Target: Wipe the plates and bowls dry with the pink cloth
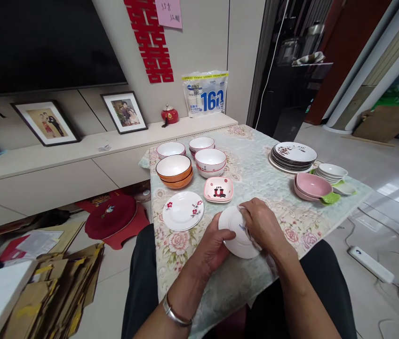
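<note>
My left hand point(215, 245) grips a small white plate point(233, 238) by its left edge, thumb across its face. The plate is tilted above the near edge of the table. My right hand point(261, 223) is closed over the plate's right side, pressing a thin white cloth point(253, 239) against it; most of the cloth is hidden under the fingers. Left of the plate lie stacked white plates with red flowers point(181, 212). Just beyond it sits a pink square dish with a cat picture point(218, 189).
Orange bowls point(174, 172) and red-rimmed white bowls point(211, 161) stand behind. At right are stacked dark-patterned plates point(295, 153), pink handled bowls point(313, 185) and small white dishes point(331, 172). A flowered tablecloth point(252, 174) covers the table. Flattened cardboard point(51, 287) lies at left, a power strip point(371, 264) at right.
</note>
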